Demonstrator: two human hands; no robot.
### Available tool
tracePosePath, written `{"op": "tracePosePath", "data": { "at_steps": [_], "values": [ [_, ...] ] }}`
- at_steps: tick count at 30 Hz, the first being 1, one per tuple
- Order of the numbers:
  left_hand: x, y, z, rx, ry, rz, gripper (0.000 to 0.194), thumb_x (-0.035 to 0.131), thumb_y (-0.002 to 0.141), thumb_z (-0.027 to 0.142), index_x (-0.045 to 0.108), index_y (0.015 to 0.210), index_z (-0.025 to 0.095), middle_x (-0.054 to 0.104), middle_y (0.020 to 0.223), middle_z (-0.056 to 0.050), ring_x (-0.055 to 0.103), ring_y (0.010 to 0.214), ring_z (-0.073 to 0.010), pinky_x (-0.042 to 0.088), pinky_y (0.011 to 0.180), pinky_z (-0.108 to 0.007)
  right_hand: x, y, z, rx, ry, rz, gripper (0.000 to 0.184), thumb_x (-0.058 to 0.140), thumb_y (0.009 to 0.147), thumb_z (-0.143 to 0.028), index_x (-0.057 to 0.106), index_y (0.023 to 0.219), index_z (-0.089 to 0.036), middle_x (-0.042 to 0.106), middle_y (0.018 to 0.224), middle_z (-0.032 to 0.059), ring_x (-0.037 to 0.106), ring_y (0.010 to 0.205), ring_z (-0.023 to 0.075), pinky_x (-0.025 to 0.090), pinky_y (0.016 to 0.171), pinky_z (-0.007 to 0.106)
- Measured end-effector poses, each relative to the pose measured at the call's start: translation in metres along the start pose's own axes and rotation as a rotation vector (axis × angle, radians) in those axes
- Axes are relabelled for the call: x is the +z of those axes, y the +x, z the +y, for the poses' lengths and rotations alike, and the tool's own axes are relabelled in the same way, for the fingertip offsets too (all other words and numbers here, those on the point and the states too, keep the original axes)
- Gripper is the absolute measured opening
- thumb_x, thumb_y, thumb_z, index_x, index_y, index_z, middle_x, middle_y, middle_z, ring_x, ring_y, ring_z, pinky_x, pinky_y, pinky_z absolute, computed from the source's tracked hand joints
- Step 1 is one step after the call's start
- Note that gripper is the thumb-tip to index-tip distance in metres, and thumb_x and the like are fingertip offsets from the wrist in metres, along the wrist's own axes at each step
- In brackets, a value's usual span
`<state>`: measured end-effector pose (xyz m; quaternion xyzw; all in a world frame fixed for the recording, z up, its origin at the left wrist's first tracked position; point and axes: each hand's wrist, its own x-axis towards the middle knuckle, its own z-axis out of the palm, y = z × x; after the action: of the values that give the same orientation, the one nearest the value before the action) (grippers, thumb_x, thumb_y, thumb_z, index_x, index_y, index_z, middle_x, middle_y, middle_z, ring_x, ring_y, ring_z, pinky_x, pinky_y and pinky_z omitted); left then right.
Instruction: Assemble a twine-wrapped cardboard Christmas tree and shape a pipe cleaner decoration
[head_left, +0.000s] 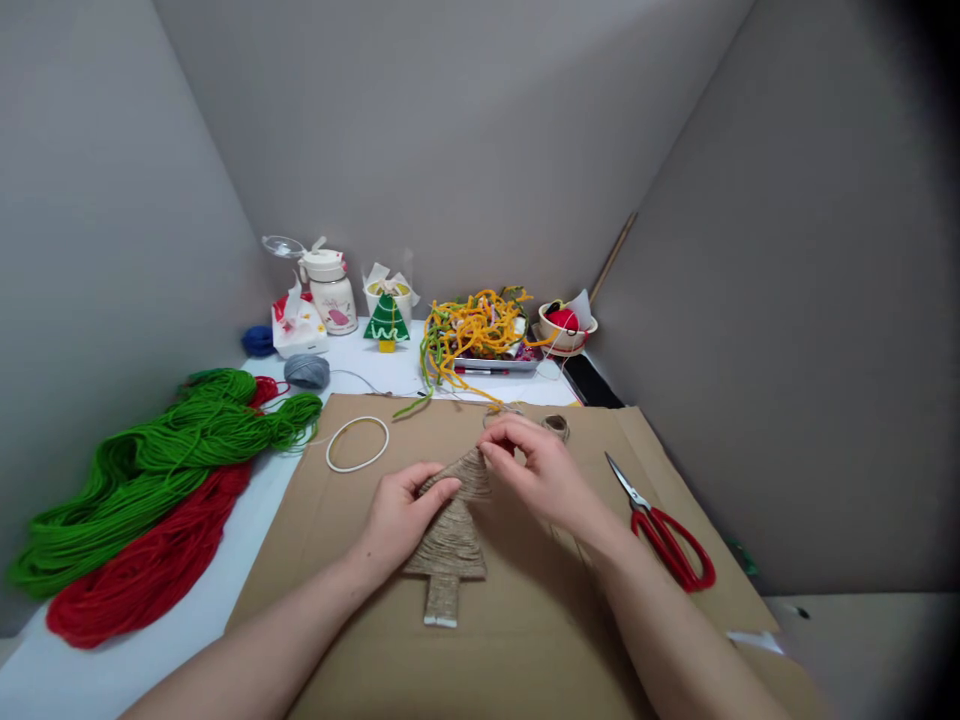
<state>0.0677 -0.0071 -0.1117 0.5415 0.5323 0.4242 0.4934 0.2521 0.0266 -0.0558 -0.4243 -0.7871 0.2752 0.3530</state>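
A flat Christmas tree shape wrapped in brown jute twine (448,540) is tilted above the cardboard, its trunk towards me and a pale strip bare at the trunk's end. My left hand (405,515) grips the tree's upper left side, thumb across the front. At the tree's tip, my right hand (536,465) is closed in a pinch on the twine; the fingertips partly hide it. Just beyond that hand lies a small roll of twine (556,428). Red-handled scissors (660,530) rest to the right with their blades slightly apart.
A cardboard sheet (360,620) covers the table, with a white ring (358,445) on it. Green yarn (150,470) and red yarn (157,560) lie left. Behind are grey yarn (307,371), a bottle (332,295), a green tree ornament (387,320), tangled orange yarn (480,325) and a bowl (568,330).
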Motion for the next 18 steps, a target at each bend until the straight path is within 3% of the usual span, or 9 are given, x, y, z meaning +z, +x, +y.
{"op": "tracePosePath", "data": {
  "at_steps": [9,14,18],
  "values": [
    [-0.001,-0.002,0.002,0.063,0.132,-0.041,0.022,0.06,0.076,0.038,0.069,0.08,0.018,0.066,0.071,0.001,0.056,0.066,-0.0136,0.041,0.061,-0.021,-0.013,0.0,0.003,0.048,-0.04,-0.178,0.01,0.051,0.084,-0.024,0.058,0.079,-0.018,0.057,0.078,0.0004,0.049,0.069,0.0112,0.037,0.064,0.024],
    [0.0,-0.002,-0.001,0.063,0.1,0.011,0.023,0.06,0.075,0.039,0.07,0.082,0.019,0.068,0.074,-0.001,0.057,0.069,-0.0147,0.042,0.062,-0.021,-0.002,0.001,0.005,0.079,-0.013,-0.143,0.01,0.049,0.085,-0.024,0.055,0.08,-0.019,0.054,0.076,-0.0002,0.047,0.069,0.0113,0.035,0.062,0.023],
    [-0.001,-0.001,-0.002,0.038,0.067,0.038,0.025,0.061,0.074,0.04,0.069,0.082,0.017,0.067,0.074,-0.001,0.056,0.069,-0.015,0.042,0.063,-0.022,0.017,0.003,0.014,0.155,0.237,-0.113,0.009,0.047,0.085,-0.025,0.053,0.081,-0.019,0.049,0.07,-0.0024,0.044,0.064,0.0108,0.033,0.058,0.023]
  ]
}}
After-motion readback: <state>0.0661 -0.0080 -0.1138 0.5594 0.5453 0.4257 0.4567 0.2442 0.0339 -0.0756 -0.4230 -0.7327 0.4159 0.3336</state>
